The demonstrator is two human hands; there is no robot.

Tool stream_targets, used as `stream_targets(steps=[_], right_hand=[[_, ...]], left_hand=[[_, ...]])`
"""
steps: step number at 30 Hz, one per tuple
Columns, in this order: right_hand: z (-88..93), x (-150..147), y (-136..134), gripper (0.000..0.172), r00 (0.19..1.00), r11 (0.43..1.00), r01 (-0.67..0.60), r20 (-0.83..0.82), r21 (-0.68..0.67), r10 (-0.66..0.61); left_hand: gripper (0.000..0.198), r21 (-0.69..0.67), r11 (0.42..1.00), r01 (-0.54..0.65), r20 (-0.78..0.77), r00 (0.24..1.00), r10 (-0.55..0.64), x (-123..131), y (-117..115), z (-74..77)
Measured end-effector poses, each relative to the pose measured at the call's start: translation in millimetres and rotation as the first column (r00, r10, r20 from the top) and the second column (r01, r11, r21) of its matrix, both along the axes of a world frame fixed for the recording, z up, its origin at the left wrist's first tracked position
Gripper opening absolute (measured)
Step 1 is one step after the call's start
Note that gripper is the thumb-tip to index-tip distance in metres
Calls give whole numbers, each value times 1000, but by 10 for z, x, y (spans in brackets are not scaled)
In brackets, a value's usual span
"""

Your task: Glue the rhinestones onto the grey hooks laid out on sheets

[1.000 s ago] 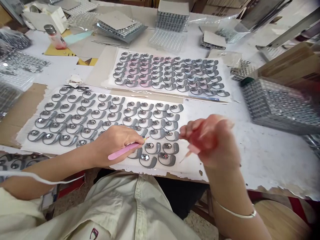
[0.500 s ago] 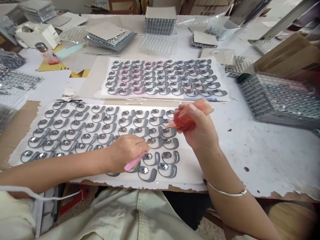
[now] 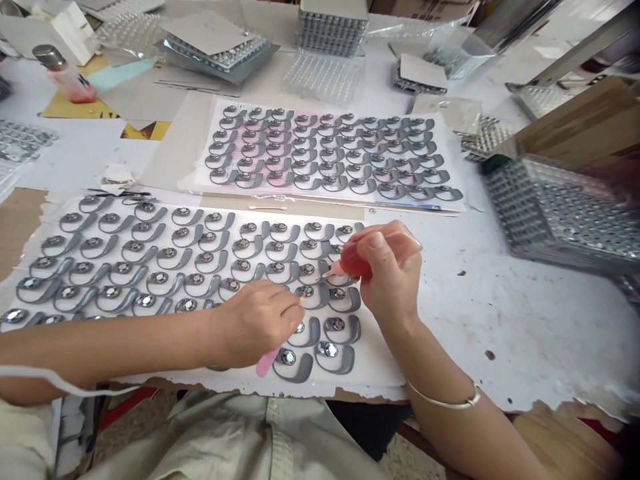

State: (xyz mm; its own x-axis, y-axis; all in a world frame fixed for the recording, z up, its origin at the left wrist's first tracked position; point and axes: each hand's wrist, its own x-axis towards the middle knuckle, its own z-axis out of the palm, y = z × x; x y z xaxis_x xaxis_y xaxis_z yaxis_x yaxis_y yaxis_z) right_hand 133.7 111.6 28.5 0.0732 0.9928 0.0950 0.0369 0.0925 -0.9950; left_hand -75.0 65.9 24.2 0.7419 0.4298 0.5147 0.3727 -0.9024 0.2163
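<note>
My left hand (image 3: 260,321) is closed round a pink stick tool (image 3: 269,361), its yellow tip over the grey hook-shaped pieces (image 3: 320,333) set with round stones. These pieces lie in rows on a white sheet (image 3: 380,363) at the table's near edge. My right hand (image 3: 389,270) is closed on a small pinkish-red squeeze bottle (image 3: 350,265), whose nozzle points left at a piece in the row beside my left fingers. The two hands are a short gap apart.
A second sheet of the same grey pieces (image 3: 330,152) lies behind. Clear blister trays of stones are stacked at the back (image 3: 331,30) and right (image 3: 560,213). A pink-filled bottle (image 3: 63,72) stands far left. The white table edge (image 3: 550,400) is chipped.
My right hand swung from the lower right up and left onto the near sheet, bringing the bottle's nozzle down to the pieces. My left hand shifted slightly; the view tilted down.
</note>
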Motion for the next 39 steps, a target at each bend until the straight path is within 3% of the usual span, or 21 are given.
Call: stream_targets(steps=[8, 19, 24, 27, 29, 31, 34, 39], right_hand=[[98, 182, 93, 46, 983, 996, 84, -165, 16, -80], [93, 215, 66, 51, 986, 996, 63, -160, 59, -52], [122, 190, 65, 52, 975, 999, 39, -220, 18, -34], [143, 174, 57, 52, 950, 996, -51, -312, -77, 25], [148, 149, 31, 49, 918, 954, -220, -374, -203, 132], [135, 112, -7, 46, 853, 842, -438, -441, -316, 278], [80, 42, -64, 48, 734, 667, -659, -492, -347, 468], [-3, -24, -82, 49, 707, 617, -704, -436, -352, 557]], left_hand=[[13, -27, 1000, -15, -13, 1000, 15, -5, -92, -9], [14, -263, 963, 53, -174, 979, -102, -91, -38, 51], [14, -241, 969, 47, -114, 991, -76, -149, -59, 27], [14, -194, 980, 39, -78, 995, -55, -183, -90, -1], [15, -157, 987, 37, -106, 993, -54, -181, -112, -6], [16, -103, 994, 24, -145, 989, -39, -155, -133, -3], [15, -10, 1000, 5, -158, 987, -6, -104, -162, 4], [15, -21, 999, 46, -92, 995, -47, -117, -210, 61]])
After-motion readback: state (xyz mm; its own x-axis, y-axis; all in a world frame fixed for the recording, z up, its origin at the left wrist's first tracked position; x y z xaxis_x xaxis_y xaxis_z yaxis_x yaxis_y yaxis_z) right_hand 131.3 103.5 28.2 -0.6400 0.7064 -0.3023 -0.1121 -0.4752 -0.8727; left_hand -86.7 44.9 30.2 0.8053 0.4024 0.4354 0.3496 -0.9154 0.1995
